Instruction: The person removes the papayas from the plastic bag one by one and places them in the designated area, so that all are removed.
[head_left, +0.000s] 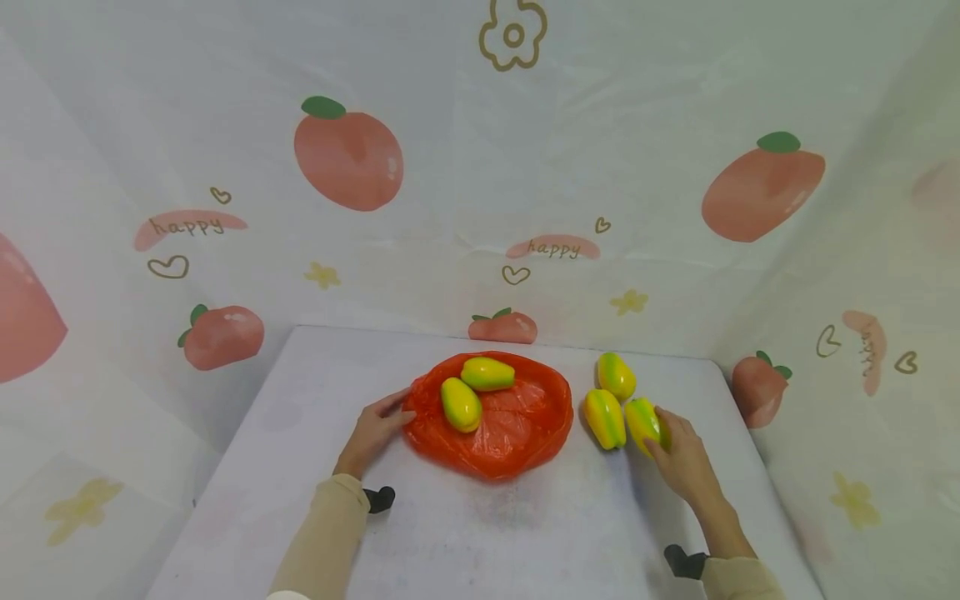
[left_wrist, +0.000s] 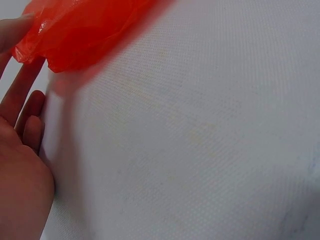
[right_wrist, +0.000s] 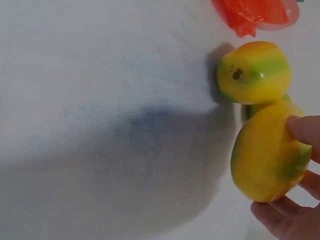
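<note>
A red plastic bag (head_left: 517, 446) lies spread with its rim open on the table, and two yellow-green papayas (head_left: 487, 374) rest in it. At the bag's left edge my left hand (head_left: 375, 429) pinches the plastic; the left wrist view shows the thumb (left_wrist: 15, 32) over the red film and other fingers beneath. On the right, my right hand (head_left: 682, 458) grips a papaya (right_wrist: 267, 155) between thumb and fingers. Two more papayas (head_left: 604, 418) lie just left of that hand, close together. Part of the gripped fruit is hidden by the fingers.
The white table (head_left: 540, 542) has a back edge against a pale curtain (head_left: 450, 167) printed with fruit, which also hangs on both sides. A black strap end (head_left: 381, 499) shows at the left wrist, and another (head_left: 684, 562) at the right.
</note>
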